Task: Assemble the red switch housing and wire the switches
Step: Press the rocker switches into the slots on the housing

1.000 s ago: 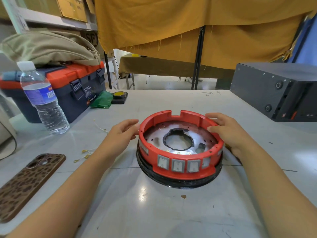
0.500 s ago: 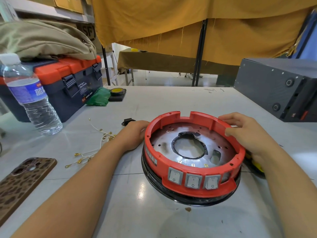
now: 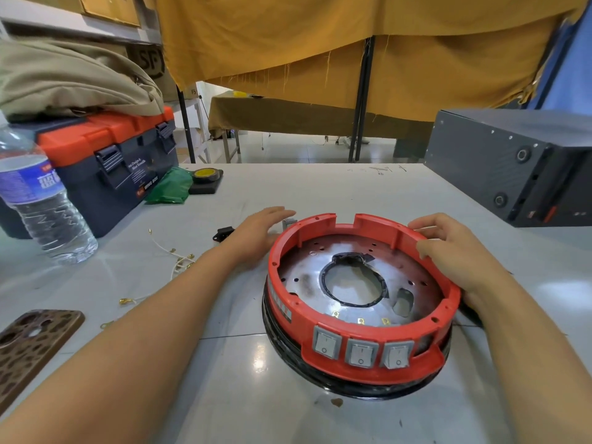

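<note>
Three grey rocker switches [image 3: 361,351] sit side by side in the near wall of the red switch housing [image 3: 445,310], a ring that stands on a black base [image 3: 288,341] with a perforated metal plate [image 3: 413,277] inside it, toward the near right part of the white worktop [image 3: 256,408]. Right hand [image 3: 455,251]: draped over the far right rim of the ring, fingers curled over the top edge and thumb against the inner face, so that it grips the rim. Left hand [image 3: 259,233]: flat and relaxed, fingers straight, holding nothing, just beside the far left outer wall of the ring; contact with the ring cannot be judged. A small black part [image 3: 222,233] lies just left of this hand, and a small grey part [image 3: 287,223] lies at its fingertips. White wires with brass terminals [image 3: 179,261] are scattered left of the left forearm. Along the left edge stand a water bottle [image 3: 38,200] and a toolbox [image 3: 109,161] under a khaki cloth [image 3: 70,78]; a patterned phone case [image 3: 28,344] lies at the near left. A dark grey box [image 3: 512,161] occupies the far right corner.
</note>
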Demonstrator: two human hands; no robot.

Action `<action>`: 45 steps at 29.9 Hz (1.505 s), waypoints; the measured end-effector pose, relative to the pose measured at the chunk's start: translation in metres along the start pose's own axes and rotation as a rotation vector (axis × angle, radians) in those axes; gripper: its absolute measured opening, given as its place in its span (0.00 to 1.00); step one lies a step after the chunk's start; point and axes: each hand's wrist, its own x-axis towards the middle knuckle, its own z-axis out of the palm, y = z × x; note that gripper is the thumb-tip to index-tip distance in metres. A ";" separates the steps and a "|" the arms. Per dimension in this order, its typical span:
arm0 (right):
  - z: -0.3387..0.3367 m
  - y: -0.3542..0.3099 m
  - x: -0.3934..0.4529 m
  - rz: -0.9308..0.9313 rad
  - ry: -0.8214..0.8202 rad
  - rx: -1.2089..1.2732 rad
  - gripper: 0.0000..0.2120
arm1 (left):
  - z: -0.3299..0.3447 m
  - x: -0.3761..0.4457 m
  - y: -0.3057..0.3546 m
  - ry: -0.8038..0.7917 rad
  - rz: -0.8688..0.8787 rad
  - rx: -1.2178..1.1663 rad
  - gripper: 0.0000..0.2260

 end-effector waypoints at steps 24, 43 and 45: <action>0.001 0.003 -0.002 -0.061 0.033 -0.033 0.13 | -0.023 -0.023 0.015 0.321 -0.099 -0.419 0.11; 0.065 -0.029 -0.008 -0.179 0.109 -0.179 0.16 | -0.077 -0.117 0.043 0.252 0.045 -0.659 0.15; 0.073 -0.032 -0.004 -0.182 0.104 -0.176 0.16 | -0.071 -0.121 0.047 0.223 0.060 -0.650 0.16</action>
